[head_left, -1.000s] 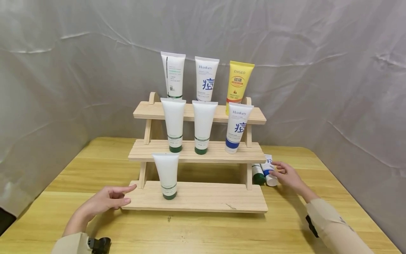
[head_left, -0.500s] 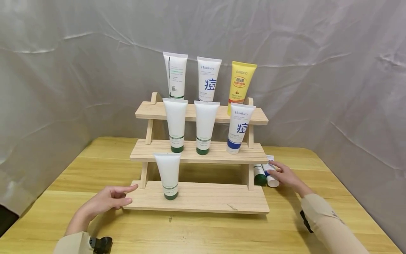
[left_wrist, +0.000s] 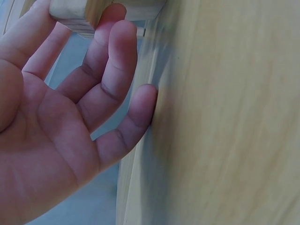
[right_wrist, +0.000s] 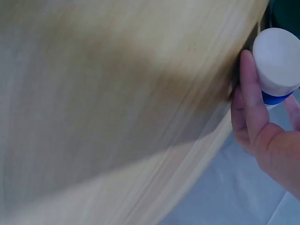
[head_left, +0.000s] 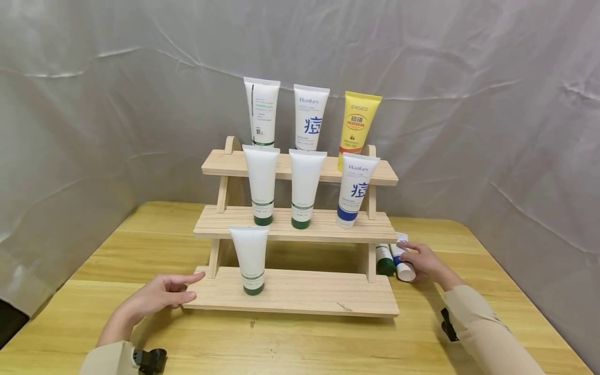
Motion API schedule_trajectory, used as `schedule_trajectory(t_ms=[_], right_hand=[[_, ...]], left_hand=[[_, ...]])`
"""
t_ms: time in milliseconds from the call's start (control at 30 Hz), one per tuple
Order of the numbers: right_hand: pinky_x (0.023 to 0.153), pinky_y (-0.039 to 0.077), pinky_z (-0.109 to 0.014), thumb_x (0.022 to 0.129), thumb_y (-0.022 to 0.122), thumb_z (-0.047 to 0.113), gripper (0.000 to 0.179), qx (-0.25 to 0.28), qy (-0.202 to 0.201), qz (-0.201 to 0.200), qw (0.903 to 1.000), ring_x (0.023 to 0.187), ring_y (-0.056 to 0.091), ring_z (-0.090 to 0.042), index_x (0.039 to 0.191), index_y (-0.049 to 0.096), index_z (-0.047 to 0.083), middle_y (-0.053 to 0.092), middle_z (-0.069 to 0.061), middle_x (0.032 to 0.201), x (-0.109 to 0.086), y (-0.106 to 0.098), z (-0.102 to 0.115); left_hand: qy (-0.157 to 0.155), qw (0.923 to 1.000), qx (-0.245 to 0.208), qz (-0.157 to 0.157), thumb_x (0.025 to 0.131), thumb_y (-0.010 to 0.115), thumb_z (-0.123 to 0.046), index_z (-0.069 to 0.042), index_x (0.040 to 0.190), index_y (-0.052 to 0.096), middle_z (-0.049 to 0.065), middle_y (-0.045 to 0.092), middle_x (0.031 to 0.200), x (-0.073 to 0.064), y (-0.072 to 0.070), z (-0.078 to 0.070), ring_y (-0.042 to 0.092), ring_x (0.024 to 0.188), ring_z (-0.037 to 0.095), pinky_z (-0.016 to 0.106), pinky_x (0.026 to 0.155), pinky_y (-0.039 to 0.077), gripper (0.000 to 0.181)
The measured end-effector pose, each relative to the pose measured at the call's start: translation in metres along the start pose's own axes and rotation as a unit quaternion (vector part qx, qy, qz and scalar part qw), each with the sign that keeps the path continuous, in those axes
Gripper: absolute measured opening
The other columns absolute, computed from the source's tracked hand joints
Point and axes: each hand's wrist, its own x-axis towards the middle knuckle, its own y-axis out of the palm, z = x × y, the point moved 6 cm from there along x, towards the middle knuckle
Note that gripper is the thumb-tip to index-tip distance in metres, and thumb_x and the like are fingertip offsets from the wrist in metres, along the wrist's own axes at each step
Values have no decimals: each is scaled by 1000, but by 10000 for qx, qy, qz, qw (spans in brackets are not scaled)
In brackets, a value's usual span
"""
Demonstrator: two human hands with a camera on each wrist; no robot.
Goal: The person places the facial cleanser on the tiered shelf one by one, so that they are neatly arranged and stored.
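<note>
My left hand (head_left: 157, 297) holds the left end of the bottom board of a three-tier wooden display stand (head_left: 323, 291). In the left wrist view the thumb lies over the board (left_wrist: 70, 10), with fingertips at its edge and below it. To the right of the stand my right hand (head_left: 424, 264) grips a white squeeze tube (head_left: 400, 255) with a blue band, its white cap (right_wrist: 277, 58) facing me. Fingers show on both sides of that tube in the right wrist view. Beside it lies a green-capped tube (head_left: 385, 260), partly behind the stand's leg.
White tubes (head_left: 307, 182) stand cap-down on the middle tier. One green-capped tube (head_left: 250, 258) is on the bottom tier's left. Along the top stand two white tubes (head_left: 311, 114) and a yellow one (head_left: 360, 122). Grey cloth (head_left: 140, 104) hangs behind the wooden table (head_left: 262, 344).
The blue-banded tube has shifted slightly toward the front with my right hand. My left hand keeps its place on the stand; the whole view has drifted slightly.
</note>
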Motion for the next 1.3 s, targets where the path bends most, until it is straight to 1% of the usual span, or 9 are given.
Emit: schedule_trajectory(t_ms=[133,300,467,600,700,900,967,1200,1300], right_hand=[[55,50,-42,85,49,13,55,559,88,15,9984,68,55,-24,135,31,-3,33,-40,115,-4,-2,2],[63,50,-41,89,42,7,56,1339,323,-157,9903,75,55,-25,138,15,-3,25,-41,119,-13,-3,9],[63,50,-37,86,48,1,67,1735,330,-794,9811,87,49,-30,142,11,7,17,-37,126,-18,-8,13],[67,49,-40,85,49,-2,73,2031,118,-1351,9697,102,36,-37,143,8,12,13,-32,128,-25,-11,22],[69,49,-44,85,51,-3,76,2052,-25,-1515,9669,106,31,-39,144,6,14,15,-29,126,-30,-12,28],[67,47,-51,80,61,2,78,2020,-287,-1503,9674,92,47,-27,141,17,23,25,-25,117,-32,-15,24],[65,47,-52,76,68,6,79,2146,-487,-1535,9633,86,50,-21,137,23,28,26,-21,116,-31,-17,19],[57,51,-37,82,60,-3,64,2117,-1104,-1615,9576,81,53,-7,130,29,25,27,-12,117,-69,-2,64],[55,51,-35,84,55,-4,58,2303,-1371,-1587,9503,82,53,-7,129,32,24,29,-8,116,-76,1,70]], left_hand=[[-48,10000,13,-5,88,56,-10,11,127,39,-3,45,66,0,0,-1,41,58,7,24,52,40,48],[-43,10000,81,3,88,56,-10,12,127,38,-3,44,66,0,1,-2,40,57,7,24,51,39,48],[0,10000,87,46,88,56,-10,12,127,38,-3,45,68,0,1,-1,40,57,8,24,50,38,48],[21,10000,74,61,89,55,-10,12,127,37,-3,46,67,0,1,0,43,58,8,24,51,39,48],[30,10000,66,51,89,55,-10,12,128,37,-3,46,66,0,1,0,42,58,8,24,51,39,48],[37,10000,69,48,88,56,-10,13,127,37,-3,46,65,1,1,-2,43,57,9,24,51,39,49],[69,9999,77,38,88,57,-10,13,127,37,-3,46,65,1,1,-3,44,57,8,24,51,40,49],[82,9999,56,56,88,56,-10,14,127,37,-3,47,65,1,1,-3,42,56,9,24,50,39,49],[87,9999,37,59,88,56,-10,14,127,37,-3,47,65,1,1,-2,42,56,9,24,50,39,49]])
